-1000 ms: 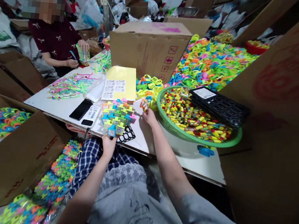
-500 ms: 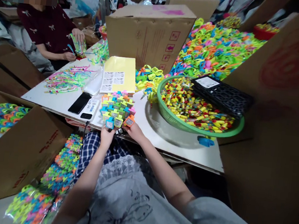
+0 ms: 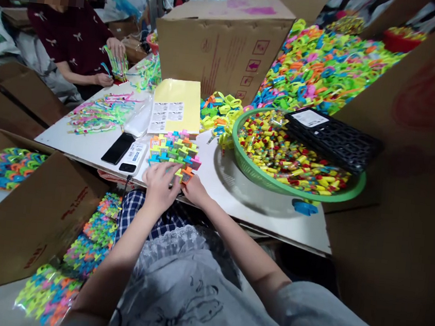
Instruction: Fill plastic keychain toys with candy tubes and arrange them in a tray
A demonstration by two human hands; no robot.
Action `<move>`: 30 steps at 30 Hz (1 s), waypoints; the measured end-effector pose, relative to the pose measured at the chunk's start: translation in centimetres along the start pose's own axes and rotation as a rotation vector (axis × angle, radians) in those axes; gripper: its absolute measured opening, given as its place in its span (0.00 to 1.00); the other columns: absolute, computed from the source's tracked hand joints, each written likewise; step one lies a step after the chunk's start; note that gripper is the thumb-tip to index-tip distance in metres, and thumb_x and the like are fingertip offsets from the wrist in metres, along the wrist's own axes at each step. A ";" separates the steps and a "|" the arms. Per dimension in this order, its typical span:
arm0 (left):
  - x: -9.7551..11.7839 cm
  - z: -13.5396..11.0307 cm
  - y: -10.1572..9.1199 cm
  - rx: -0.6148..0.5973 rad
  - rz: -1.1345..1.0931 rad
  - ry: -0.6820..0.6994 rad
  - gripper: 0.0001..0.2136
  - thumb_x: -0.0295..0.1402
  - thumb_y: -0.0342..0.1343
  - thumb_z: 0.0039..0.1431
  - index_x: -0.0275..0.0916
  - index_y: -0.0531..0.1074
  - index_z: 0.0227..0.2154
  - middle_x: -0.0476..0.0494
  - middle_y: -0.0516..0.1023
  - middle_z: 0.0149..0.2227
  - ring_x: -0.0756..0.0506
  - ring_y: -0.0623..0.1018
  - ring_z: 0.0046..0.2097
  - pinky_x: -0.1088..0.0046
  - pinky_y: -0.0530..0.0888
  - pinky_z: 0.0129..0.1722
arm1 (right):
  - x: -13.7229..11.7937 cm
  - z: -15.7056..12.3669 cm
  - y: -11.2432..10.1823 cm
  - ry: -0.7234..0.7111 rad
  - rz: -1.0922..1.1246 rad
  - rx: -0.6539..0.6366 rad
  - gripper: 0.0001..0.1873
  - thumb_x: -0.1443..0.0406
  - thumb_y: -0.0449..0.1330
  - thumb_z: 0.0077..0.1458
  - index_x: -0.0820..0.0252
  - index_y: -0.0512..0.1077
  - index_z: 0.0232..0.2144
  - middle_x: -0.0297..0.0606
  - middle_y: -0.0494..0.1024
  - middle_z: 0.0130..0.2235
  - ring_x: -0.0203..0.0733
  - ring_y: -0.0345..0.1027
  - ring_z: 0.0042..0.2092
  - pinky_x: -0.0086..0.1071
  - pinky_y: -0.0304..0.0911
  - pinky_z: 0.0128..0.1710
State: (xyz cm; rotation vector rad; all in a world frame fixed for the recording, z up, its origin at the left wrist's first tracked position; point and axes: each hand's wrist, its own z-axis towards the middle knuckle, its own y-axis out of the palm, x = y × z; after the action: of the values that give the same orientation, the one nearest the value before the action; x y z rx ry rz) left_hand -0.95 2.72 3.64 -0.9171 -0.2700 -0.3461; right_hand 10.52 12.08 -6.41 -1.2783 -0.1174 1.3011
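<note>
A black grid tray filled with rows of small bright plastic toys [image 3: 175, 151] lies on the white table [image 3: 237, 196] right in front of me. My left hand [image 3: 160, 184] rests on its near rows, fingers stretched over the toys. My right hand [image 3: 194, 189] is at the tray's near right corner, fingers pinched on an orange toy [image 3: 187, 173] there. A green basket [image 3: 257, 175] of small yellow and red pieces stands to the right, with a stack of black grid trays [image 3: 332, 141] lying across its far rim.
A phone [image 3: 118, 148] and a label pad lie left of the tray, yellow sticker sheets [image 3: 176, 107] behind it. A cardboard box [image 3: 221, 49] stands at the back. Loose coloured rings [image 3: 316, 69] heap at back right. Another person [image 3: 78, 44] works at far left. Open boxes of toys sit at my left.
My right hand came back from the basket side with an orange toy and set it at the tray's near corner. The tray tipped down flat, and my left hand moved onto its top.
</note>
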 end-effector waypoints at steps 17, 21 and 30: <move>0.0 2.5 1.0 -0.378 0.077 -0.031 0.12 0.33 0.52 0.60 0.44 0.72 0.46 0.44 0.78 0.45 0.38 0.67 0.52 0.52 0.54 0.55 | -0.5 0.5 -0.3 0.130 -0.076 -0.086 0.07 0.70 0.56 0.52 0.64 0.73 0.35 0.47 0.77 0.38 0.48 0.69 0.41 0.37 0.62 0.43; -0.2 2.7 1.1 -0.386 0.057 -0.043 0.14 0.32 0.51 0.60 0.43 0.71 0.48 0.44 0.77 0.46 0.39 0.66 0.53 0.54 0.57 0.56 | -0.4 0.6 -0.2 0.090 0.182 0.000 0.07 0.72 0.59 0.48 0.64 0.72 0.34 0.44 0.77 0.38 0.43 0.69 0.40 0.33 0.64 0.41; -0.6 2.2 1.1 -0.407 0.028 -0.016 0.14 0.32 0.51 0.61 0.42 0.70 0.49 0.44 0.76 0.46 0.39 0.66 0.54 0.52 0.55 0.57 | 1.3 0.7 1.0 0.124 0.285 0.044 0.06 0.75 0.60 0.46 0.61 0.72 0.22 0.37 0.79 0.30 0.41 0.72 0.35 0.31 0.64 0.39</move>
State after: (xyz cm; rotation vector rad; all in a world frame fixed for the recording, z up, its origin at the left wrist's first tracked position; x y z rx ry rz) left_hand -1.23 5.19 3.91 -1.3232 -0.2040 -0.3748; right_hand 9.94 13.25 -7.63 -1.3690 0.1865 1.4523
